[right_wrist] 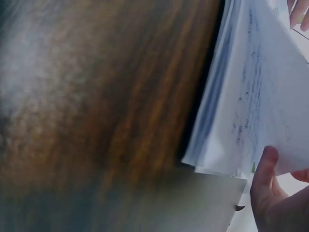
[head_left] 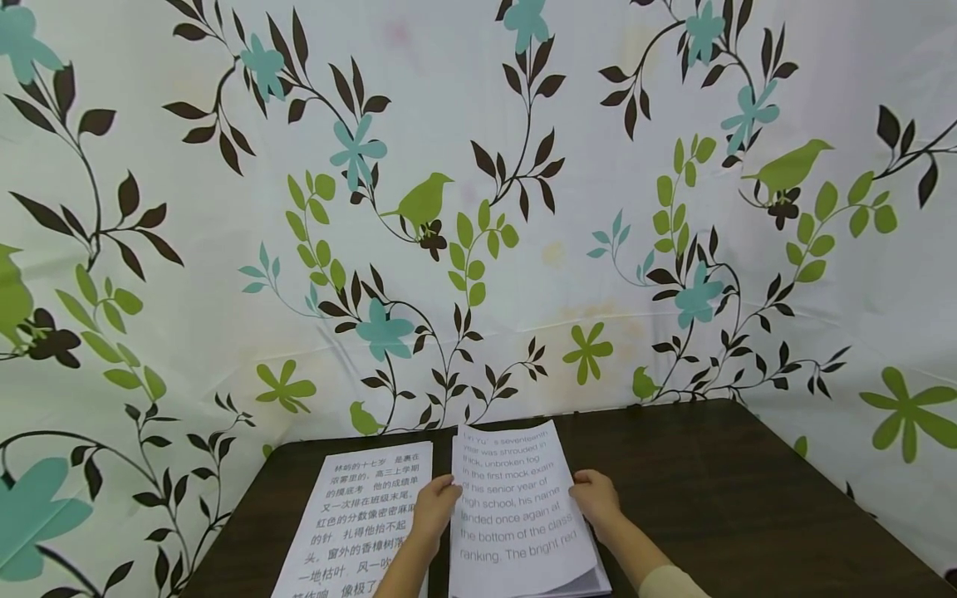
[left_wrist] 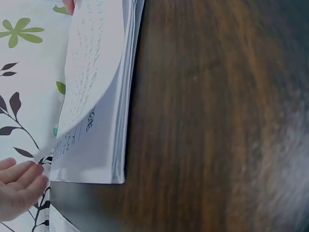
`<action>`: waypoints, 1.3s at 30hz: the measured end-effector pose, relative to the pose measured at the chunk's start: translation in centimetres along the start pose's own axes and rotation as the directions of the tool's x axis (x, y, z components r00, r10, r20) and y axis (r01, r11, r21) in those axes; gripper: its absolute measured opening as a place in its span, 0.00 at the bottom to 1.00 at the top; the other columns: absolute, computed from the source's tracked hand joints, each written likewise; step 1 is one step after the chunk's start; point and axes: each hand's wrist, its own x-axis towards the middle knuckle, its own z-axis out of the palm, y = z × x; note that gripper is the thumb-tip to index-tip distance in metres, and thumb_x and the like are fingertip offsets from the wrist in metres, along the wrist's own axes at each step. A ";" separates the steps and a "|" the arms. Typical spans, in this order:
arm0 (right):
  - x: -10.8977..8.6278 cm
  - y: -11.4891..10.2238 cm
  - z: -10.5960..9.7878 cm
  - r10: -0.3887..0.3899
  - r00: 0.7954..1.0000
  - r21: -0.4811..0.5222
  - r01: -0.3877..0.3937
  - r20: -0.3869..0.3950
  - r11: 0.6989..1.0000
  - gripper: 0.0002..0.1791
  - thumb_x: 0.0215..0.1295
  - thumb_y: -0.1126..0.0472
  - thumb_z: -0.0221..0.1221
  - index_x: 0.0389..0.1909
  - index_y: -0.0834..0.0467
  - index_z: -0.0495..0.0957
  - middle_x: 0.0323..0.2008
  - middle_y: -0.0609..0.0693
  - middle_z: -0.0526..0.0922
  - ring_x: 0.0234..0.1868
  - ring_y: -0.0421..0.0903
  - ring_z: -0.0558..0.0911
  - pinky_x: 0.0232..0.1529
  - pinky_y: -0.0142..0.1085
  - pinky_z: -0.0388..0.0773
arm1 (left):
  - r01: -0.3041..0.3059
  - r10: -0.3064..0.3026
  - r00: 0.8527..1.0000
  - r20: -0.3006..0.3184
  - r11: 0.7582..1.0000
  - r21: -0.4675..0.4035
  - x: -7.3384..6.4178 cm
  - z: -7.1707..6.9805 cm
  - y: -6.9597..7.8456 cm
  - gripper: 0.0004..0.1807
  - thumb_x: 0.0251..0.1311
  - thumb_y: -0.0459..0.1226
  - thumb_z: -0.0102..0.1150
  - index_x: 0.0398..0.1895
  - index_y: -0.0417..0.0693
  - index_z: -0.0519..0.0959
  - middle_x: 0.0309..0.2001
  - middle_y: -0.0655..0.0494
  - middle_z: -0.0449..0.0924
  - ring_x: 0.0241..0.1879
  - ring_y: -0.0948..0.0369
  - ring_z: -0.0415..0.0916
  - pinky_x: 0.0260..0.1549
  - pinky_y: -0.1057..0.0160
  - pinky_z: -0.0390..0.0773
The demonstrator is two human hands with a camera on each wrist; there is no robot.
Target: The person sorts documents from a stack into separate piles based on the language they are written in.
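Note:
My left hand (head_left: 434,512) and right hand (head_left: 601,498) hold a printed sheet of paper (head_left: 512,507) with large English text by its two side edges. The sheet is lifted and bowed over a stack of paper (head_left: 593,584) on the table. In the left wrist view, the left fingers (left_wrist: 30,182) pinch the sheet's edge, and the stack (left_wrist: 94,166) shows beneath its curve. From the right wrist, my thumb (right_wrist: 266,166) is seen against the sheet's other edge. Left of the stack lies a page with Chinese text (head_left: 357,515), partly covered by the left forearm.
The dark wooden table (head_left: 695,490) extends to the right of the stack. Behind it and along the sides hangs a white cloth (head_left: 553,274) printed with leaves, flowers and green birds.

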 end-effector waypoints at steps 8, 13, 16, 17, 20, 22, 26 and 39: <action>-0.1 1.4 -0.1 0.011 0.998 0.033 -0.013 0.061 0.999 0.12 0.45 0.74 0.47 0.32 0.76 0.71 0.21 0.55 0.73 0.20 0.46 0.72 0.20 0.37 0.70 | 0.132 -0.128 0.991 0.033 0.977 -0.168 -1.2 -0.1 1.4 0.24 0.54 0.33 0.48 0.52 0.25 0.62 0.45 0.35 0.69 0.42 0.45 0.71 0.36 0.55 0.73; -0.1 1.7 -0.2 0.010 0.998 -0.002 -0.010 0.056 1.000 0.11 0.44 0.74 0.46 0.30 0.76 0.72 0.19 0.54 0.73 0.19 0.46 0.72 0.20 0.37 0.70 | 0.163 -0.155 0.984 0.088 0.982 -0.098 -1.6 -0.2 1.4 0.21 0.52 0.29 0.48 0.48 0.21 0.64 0.38 0.39 0.73 0.33 0.52 0.74 0.32 0.57 0.75; -0.2 1.6 -0.3 0.010 0.998 -0.017 -0.009 0.055 1.000 0.11 0.46 0.74 0.46 0.30 0.76 0.72 0.20 0.54 0.73 0.19 0.46 0.72 0.20 0.37 0.70 | 0.170 -0.164 0.982 0.093 0.983 -0.066 -1.6 -0.2 1.0 0.18 0.51 0.28 0.49 0.44 0.21 0.67 0.33 0.43 0.75 0.29 0.55 0.75 0.28 0.59 0.75; -0.3 1.5 -0.4 0.011 0.998 -0.017 -0.010 0.057 1.000 0.11 0.46 0.74 0.46 0.30 0.76 0.72 0.20 0.54 0.73 0.20 0.46 0.71 0.20 0.37 0.70 | 0.175 -0.169 0.981 0.094 0.983 -0.058 -1.6 -0.2 0.9 0.18 0.51 0.28 0.49 0.44 0.21 0.68 0.32 0.45 0.75 0.29 0.56 0.75 0.28 0.60 0.75; -0.4 1.5 -0.4 0.008 0.998 -0.009 -0.008 0.061 1.000 0.10 0.47 0.74 0.45 0.29 0.76 0.72 0.20 0.55 0.72 0.20 0.46 0.71 0.20 0.37 0.69 | 0.195 -0.189 0.977 0.099 0.980 -0.047 -1.5 -0.3 0.5 0.16 0.50 0.27 0.49 0.41 0.23 0.70 0.29 0.48 0.75 0.26 0.58 0.75 0.26 0.61 0.75; -0.4 1.6 -0.5 0.006 0.998 -0.005 -0.006 0.061 1.000 0.10 0.47 0.75 0.44 0.29 0.76 0.71 0.20 0.55 0.72 0.20 0.47 0.71 0.20 0.37 0.69 | 0.210 -0.205 0.973 0.103 0.977 -0.045 -1.5 -0.3 0.4 0.15 0.50 0.27 0.49 0.41 0.23 0.70 0.28 0.49 0.75 0.26 0.58 0.75 0.26 0.61 0.75; -0.2 1.7 -0.8 0.009 0.999 -0.028 -0.007 0.045 1.000 0.12 0.46 0.75 0.43 0.31 0.76 0.71 0.21 0.56 0.72 0.21 0.47 0.71 0.21 0.36 0.69 | 0.219 -0.213 0.972 0.100 0.974 -0.052 -1.5 -0.2 0.5 0.15 0.50 0.27 0.49 0.41 0.23 0.70 0.29 0.48 0.75 0.27 0.57 0.75 0.27 0.61 0.75; 0.5 1.7 -1.8 0.035 0.999 -0.052 -0.035 -0.008 0.998 0.12 0.49 0.74 0.43 0.33 0.73 0.73 0.22 0.55 0.73 0.21 0.47 0.71 0.20 0.36 0.68 | 0.158 -0.151 0.987 0.051 0.973 -0.170 -1.9 0.9 1.5 0.15 0.50 0.25 0.47 0.41 0.20 0.69 0.29 0.46 0.75 0.25 0.57 0.75 0.24 0.62 0.76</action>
